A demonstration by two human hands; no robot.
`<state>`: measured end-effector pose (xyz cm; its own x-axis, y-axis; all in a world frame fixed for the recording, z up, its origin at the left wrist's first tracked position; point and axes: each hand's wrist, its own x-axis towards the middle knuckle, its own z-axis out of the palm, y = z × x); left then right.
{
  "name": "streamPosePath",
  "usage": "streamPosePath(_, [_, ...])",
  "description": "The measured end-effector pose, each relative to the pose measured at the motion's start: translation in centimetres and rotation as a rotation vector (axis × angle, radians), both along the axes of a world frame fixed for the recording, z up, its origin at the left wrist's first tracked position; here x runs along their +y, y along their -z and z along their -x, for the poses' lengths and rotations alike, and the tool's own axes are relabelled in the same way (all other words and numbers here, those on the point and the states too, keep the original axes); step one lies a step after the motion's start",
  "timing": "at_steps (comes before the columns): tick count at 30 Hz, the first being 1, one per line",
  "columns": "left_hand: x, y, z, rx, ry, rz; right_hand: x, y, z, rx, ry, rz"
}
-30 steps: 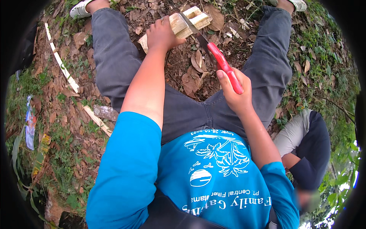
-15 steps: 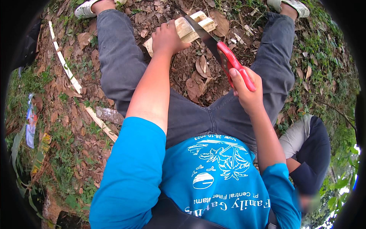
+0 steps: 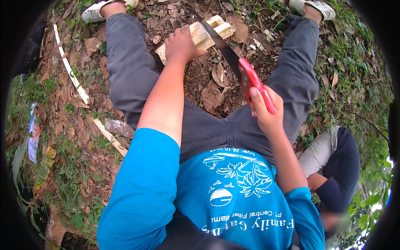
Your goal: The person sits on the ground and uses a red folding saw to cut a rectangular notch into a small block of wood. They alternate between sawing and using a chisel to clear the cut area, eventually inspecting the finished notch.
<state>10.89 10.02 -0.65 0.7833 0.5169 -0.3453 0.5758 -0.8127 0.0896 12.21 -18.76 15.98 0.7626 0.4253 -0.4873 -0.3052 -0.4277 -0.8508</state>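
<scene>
Between my feet, a pale block of wood with a notch cut near its right end lies on the leaf-strewn ground. My left hand presses down on its left part, fingers wrapped over the top. In my right hand is a hand saw with a red handle and a dark blade. The blade slants up and left across the wood, just left of the notch, its teeth against the top. My left fingers are close to the blade's left side. How deep the cut goes, I cannot tell.
Long pale wood strips lie to my left, with a plastic wrapper farther out. Large dry leaves and wood chips surround the block. Another person in dark clothing is bent over at my right.
My right hand has drawn the saw back toward me, down and slightly right along the blade's line. My left hand and the wood have barely shifted.
</scene>
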Motion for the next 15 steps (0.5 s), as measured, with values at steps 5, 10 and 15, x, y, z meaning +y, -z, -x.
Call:
streamPosePath(5, [-0.3, 0.7, 0.2, -0.077, 0.014, -0.061, -3.0, -2.9, 0.8, -0.031, -0.05, 0.003])
streamPosePath(10, [-0.3, 0.5, -0.1, -0.086, 0.019, -0.05, 1.4, 3.6, -1.5, -0.029, 0.005, -0.068])
streamPosePath(15, [-0.1, 0.2, 0.5, -0.021, 0.002, -0.007, -2.9, -2.0, 1.0, 0.029, -0.011, 0.039])
